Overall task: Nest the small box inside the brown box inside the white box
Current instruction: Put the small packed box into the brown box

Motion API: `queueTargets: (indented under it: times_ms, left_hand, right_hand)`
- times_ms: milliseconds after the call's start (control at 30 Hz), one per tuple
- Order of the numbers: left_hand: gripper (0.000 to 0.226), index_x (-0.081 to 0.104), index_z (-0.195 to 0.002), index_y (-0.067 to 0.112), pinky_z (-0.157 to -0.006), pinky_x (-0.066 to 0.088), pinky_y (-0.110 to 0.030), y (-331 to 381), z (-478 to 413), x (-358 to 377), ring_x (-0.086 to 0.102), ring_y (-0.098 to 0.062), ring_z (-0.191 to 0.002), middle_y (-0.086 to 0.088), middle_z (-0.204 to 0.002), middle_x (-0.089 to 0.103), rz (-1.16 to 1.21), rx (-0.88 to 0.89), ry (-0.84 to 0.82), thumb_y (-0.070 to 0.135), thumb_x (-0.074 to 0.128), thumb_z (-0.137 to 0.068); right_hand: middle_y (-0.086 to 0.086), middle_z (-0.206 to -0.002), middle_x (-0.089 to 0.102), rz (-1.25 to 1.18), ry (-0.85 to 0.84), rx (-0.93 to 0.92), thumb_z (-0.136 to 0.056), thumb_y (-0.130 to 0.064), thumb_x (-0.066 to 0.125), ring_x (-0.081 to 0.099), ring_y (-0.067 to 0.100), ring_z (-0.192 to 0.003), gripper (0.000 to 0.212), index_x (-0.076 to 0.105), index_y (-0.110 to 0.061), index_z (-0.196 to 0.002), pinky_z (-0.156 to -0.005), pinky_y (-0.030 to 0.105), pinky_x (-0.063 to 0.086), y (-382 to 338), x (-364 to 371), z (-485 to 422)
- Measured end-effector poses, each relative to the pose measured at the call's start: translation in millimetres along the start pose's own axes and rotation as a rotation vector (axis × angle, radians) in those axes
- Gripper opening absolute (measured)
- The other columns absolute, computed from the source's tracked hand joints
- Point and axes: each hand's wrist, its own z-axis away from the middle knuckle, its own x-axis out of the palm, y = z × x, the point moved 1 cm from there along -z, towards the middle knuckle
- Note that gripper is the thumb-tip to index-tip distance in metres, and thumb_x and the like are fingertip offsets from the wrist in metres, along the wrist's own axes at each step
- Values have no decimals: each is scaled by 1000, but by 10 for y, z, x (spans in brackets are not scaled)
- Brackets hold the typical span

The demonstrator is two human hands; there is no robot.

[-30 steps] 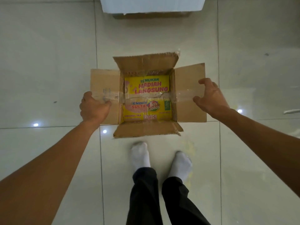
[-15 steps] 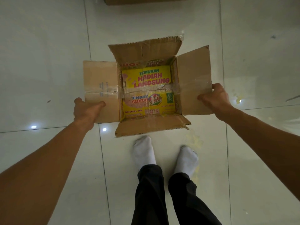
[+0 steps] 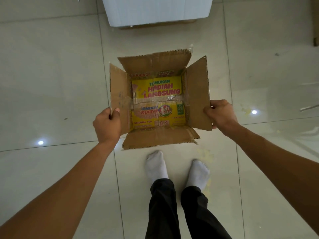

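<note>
Gripping the brown box (image 3: 156, 140) flaps, left hand (image 3: 107, 125) and right hand (image 3: 221, 116).

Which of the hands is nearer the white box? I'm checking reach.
Right, slightly. Right hand grips the brown box's right flap; left hand grips its left flap, lower, farther from the white box.

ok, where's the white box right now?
In the head view the white box sits on the tiled floor at the top edge, partly out of frame, beyond the open brown box that both hands hold by its side flaps.
</note>
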Motion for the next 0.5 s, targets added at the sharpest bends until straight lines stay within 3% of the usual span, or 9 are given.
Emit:
queueTargets:
  times_ms: [133,267,300,433,500]
  left_hand:
    - [45,37,-50,16,-42,23,-17,387,64,-270,28,-9,-42,4,-45,34,80,46,5,25,60,-87]
    - [48,31,-48,15,-39,18,-16,876,20,-595,27,-9,-39,6,-40,28,132,74,31,24,61,-85]
    - [48,31,-48,16,-38,18,-15,999,5,-676,28,-8,-39,6,-40,28,145,83,40,22,61,-85]
    - [48,34,-46,18,-38,19,-12,1465,-100,-967,31,-6,-37,8,-36,34,195,143,74,21,61,-85]
    - [46,38,-46,13,-38,20,-14,1666,-193,-1112,30,-7,-39,9,-39,36,212,173,92,22,61,-85]
  right_hand:
    - [27,-87,66,20,75,-55,-84,-13,51,64,45,-81,22,64,5,-82,-64,58,56,-251,-329,204]
    - [21,-72,61,10,142,-130,-85,-14,52,56,38,-67,23,61,1,-71,-55,36,50,-591,-700,371]
    - [20,-70,60,5,155,-152,-86,-15,52,54,34,-65,24,61,-1,-69,-54,35,45,-688,-787,411]
    - [23,-74,63,-10,208,-233,-87,-17,51,56,39,-66,26,63,1,-75,-54,42,48,-1079,-1111,508]
    - [15,-65,58,-20,233,-262,-87,-18,51,49,31,-59,25,62,1,-73,-50,35,40,-1266,-1266,517]
